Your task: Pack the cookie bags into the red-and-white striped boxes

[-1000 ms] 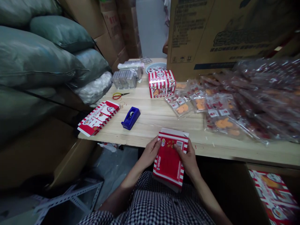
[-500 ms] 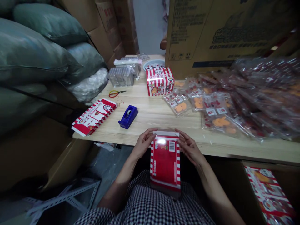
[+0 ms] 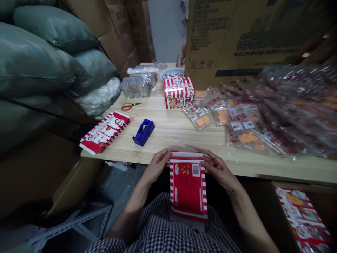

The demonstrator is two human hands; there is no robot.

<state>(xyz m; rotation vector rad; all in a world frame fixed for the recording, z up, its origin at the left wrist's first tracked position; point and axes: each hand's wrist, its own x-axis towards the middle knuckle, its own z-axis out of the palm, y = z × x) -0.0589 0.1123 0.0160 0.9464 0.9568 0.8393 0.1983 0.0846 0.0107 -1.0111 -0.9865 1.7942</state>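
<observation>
A red carton with striped white-and-red edges (image 3: pixel 188 189) rests against my lap, its barcode face up. My left hand (image 3: pixel 158 164) grips its upper left corner with the fingers curled behind the flap. At the upper right corner, my right hand (image 3: pixel 217 167) holds the same carton, thumb on the front edge. The white flap along the top edge lies between both hands. On the table ahead are a blue tape dispenser (image 3: pixel 144 132) and, to its left, a stack of flat striped cartons (image 3: pixel 105 133).
Yellow-and-red scissors (image 3: pixel 130 105) lie behind the dispenser. A finished-looking striped box (image 3: pixel 179 92) stands before a bowl (image 3: pixel 172 72). Bagged orange toy pieces (image 3: pixel 247 135) pile up on the right, beside a large cardboard box (image 3: pixel 226 42). Another person's hand (image 3: pixel 181 57) shows near the bowl.
The carton and both my hands have shifted slightly down, with the carton's face tilting. The other person's hand has come down to the bowl.
</observation>
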